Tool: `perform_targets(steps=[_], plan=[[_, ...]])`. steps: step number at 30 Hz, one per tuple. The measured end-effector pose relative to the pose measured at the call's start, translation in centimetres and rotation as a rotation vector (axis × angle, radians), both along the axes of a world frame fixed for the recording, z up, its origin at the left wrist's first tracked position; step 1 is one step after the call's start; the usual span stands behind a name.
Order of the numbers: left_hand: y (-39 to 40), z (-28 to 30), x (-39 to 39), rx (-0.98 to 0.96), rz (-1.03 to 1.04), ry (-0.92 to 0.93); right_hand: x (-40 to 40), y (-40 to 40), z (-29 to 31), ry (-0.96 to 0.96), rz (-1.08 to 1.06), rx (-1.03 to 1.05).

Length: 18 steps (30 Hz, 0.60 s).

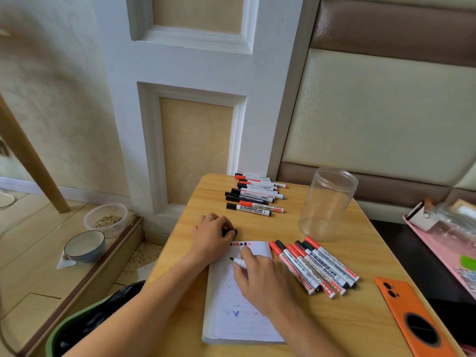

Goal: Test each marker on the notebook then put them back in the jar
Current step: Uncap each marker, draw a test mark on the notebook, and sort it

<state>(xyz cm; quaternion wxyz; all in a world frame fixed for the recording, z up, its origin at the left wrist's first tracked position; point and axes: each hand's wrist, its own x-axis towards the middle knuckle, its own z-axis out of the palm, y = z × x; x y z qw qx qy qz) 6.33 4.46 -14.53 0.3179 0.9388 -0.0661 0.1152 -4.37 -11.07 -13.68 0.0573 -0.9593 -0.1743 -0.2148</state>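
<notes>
Two bare hands work over an open notebook (239, 300) that lies on a small wooden table (334, 318); the right hand (260, 282) pinches an uncapped black marker (238, 261) between thumb and fingers, its tip pointing left just above the white page; the left hand (211, 237) rests at the notebook's top left corner, fingers curled round a black cap (230, 232); small red and black test marks run along the top edge of the page, and faint blue and red ticks sit lower down; just right of the notebook lies a fanned group of capped markers (315, 266), some with red caps and some with black, touching one another; a second row of markers (257, 194) lies side by side at the far edge of the table, well apart from the hands; a clear plastic jar (327, 204) stands upright and open between the two groups toward the right, with nothing in it; an orange phone (412, 318) lies at the near right corner; on the floor to the left sit a blue bowl (85, 246) and a clear tub (107, 219) holding grain.
</notes>
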Motion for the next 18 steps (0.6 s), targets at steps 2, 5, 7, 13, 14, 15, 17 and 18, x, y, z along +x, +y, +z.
perform_targets(steps=[2,5,7,13,14,15,17,18], plan=[[-0.1,-0.1,0.1,0.008,-0.008,-0.004,0.0,-0.1,0.2,0.056,0.008,0.038],[0.2,-0.1,-1.0,-0.025,-0.028,-0.029,-0.1,-0.2,0.5,0.103,-0.003,0.075],[0.8,-0.2,-2.5,-0.061,-0.039,-0.121,-0.2,-0.2,0.8,0.097,-0.003,0.094],[2.9,-0.4,-7.7,0.022,-0.314,-0.207,0.0,-0.8,0.0,-0.012,-0.010,0.278],[2.9,-0.4,-8.2,0.073,-0.348,-0.188,0.0,-1.0,-0.1,-0.042,-0.014,0.351],[3.0,-0.6,-8.4,0.117,-0.364,-0.172,0.0,-1.1,-0.1,-0.060,-0.006,0.418],[3.1,-0.6,-8.5,0.139,-0.391,-0.172,-0.1,-1.3,0.3,-0.085,0.016,0.498],[3.1,-0.6,-8.4,0.131,-0.429,-0.179,0.0,-1.3,0.5,-0.091,0.018,0.516]])
